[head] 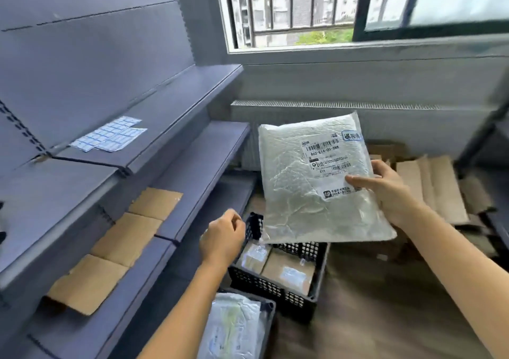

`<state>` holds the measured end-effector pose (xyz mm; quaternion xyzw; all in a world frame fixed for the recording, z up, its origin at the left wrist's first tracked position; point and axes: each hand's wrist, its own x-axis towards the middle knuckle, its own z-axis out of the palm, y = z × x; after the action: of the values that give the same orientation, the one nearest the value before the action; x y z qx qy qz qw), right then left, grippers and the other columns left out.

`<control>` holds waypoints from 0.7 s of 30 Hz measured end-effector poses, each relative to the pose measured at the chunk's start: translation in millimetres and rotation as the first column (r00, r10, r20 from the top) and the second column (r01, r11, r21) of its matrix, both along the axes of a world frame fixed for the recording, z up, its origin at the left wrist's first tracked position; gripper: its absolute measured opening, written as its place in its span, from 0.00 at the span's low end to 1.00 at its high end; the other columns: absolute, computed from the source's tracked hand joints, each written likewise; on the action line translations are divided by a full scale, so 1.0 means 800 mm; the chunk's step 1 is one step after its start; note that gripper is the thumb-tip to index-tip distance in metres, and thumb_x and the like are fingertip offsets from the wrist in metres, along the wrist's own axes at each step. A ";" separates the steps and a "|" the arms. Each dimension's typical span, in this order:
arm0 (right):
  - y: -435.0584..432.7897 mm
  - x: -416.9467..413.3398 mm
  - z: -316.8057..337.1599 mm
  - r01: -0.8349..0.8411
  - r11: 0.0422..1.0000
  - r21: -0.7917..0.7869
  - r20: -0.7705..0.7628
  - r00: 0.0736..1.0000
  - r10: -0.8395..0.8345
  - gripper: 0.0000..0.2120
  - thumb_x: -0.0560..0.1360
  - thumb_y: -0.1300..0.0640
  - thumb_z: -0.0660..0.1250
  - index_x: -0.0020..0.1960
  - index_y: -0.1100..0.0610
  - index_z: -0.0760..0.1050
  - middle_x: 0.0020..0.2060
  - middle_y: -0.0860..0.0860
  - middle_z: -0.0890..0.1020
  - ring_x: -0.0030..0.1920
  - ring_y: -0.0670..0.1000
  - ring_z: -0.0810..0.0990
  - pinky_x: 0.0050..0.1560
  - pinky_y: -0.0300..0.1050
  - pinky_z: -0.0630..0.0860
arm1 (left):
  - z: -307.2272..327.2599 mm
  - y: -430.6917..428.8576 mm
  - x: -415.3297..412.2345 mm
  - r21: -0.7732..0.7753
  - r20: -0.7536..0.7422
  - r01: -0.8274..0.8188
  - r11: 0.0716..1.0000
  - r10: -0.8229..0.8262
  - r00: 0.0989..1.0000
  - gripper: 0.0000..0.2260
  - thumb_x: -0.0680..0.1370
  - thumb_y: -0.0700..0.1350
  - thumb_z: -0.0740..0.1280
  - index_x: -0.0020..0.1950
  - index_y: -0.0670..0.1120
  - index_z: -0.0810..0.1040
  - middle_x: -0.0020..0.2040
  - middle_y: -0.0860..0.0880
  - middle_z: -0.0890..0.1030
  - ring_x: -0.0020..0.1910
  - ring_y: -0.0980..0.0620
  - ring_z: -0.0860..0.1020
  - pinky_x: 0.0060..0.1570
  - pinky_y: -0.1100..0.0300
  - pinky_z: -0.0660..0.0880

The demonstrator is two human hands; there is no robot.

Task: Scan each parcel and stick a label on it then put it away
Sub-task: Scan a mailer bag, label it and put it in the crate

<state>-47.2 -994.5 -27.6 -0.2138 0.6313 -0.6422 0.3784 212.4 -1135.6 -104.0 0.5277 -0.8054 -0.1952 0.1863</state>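
Observation:
My right hand holds a silver-grey padded parcel by its right edge, tilted up above the black crate. The parcel carries a white shipping label with barcodes and a small blue-framed sticker at its top right corner. My left hand hovers left of the parcel with fingers curled in, holding nothing I can see. Sheets of blue-edged stickers lie on the upper shelf at left. The crate holds several brown boxes.
Grey metal shelving runs along the left, with flattened cardboard on a lower shelf. A second bin with a white bag parcel sits near my left forearm. Flattened cartons lie on the floor at right under the window.

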 end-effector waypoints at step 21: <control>-0.132 -0.154 -0.063 0.008 0.992 0.127 0.015 1.000 -0.010 0.23 0.68 0.64 0.74 0.59 0.58 0.69 0.50 0.59 0.81 0.45 0.60 0.83 0.42 0.56 0.82 | -0.050 -0.122 -0.187 0.260 -0.214 -0.023 0.965 0.080 0.974 0.07 0.78 0.44 0.60 0.41 0.50 0.74 0.39 0.49 0.80 0.41 0.47 0.77 0.40 0.55 0.74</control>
<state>-170.5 -1100.4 -78.1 -0.1816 0.6687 -0.6042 0.3935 62.5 -1233.3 -144.2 0.5431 -0.7334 -0.3505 0.2105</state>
